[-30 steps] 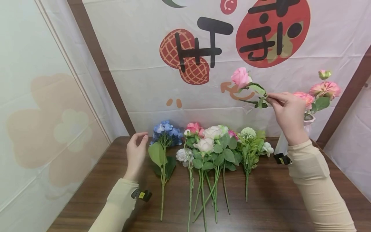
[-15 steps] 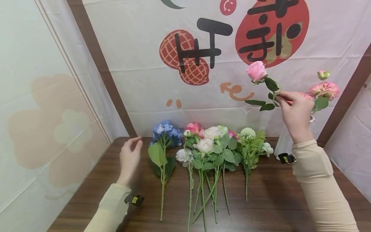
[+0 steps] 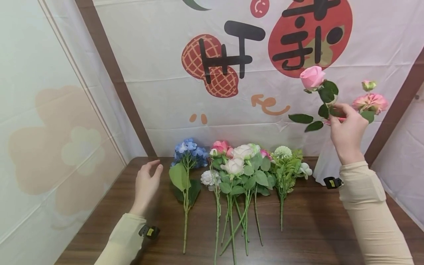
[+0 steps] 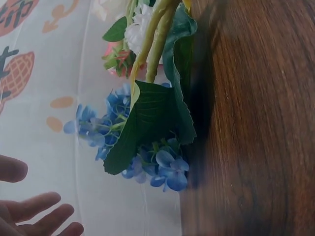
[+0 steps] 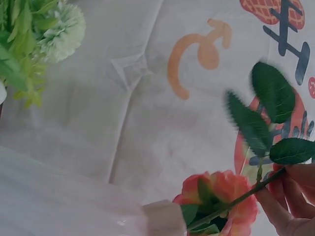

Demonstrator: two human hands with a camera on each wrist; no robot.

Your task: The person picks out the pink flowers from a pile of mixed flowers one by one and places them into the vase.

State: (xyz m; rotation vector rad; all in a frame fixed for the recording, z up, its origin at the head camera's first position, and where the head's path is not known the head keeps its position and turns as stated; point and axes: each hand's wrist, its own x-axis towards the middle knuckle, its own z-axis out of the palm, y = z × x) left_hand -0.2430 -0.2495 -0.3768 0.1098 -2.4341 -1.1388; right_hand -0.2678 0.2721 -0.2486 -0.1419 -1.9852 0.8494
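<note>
My right hand [image 3: 349,130] pinches the stem of a pink rose [image 3: 312,78], which stands upright with dark green leaves [image 3: 300,118]. In the right wrist view its stem [image 5: 231,204] slants down to the mouth of a white vase [image 5: 165,219]; whether the tip is inside, I cannot tell. A coral-pink flower [image 5: 216,196] is at that mouth, and another pink bloom [image 3: 370,103] rises behind my hand. My left hand [image 3: 145,186] hovers with loose fingers, holding nothing, left of a blue hydrangea [image 3: 189,151] lying on the table.
On the wooden table [image 3: 304,235] lie several cream roses [image 3: 234,165] with crossing stems, a white flower [image 3: 210,177], a coral rose [image 3: 221,146] and a green sprig with a pale pompom [image 3: 283,152]. A printed cloth [image 3: 159,103] hangs behind.
My right hand has carried the pink rose rightward toward the vase, and the rose has turned more upright. The left hand has drawn back left and down, away from the hydrangea.
</note>
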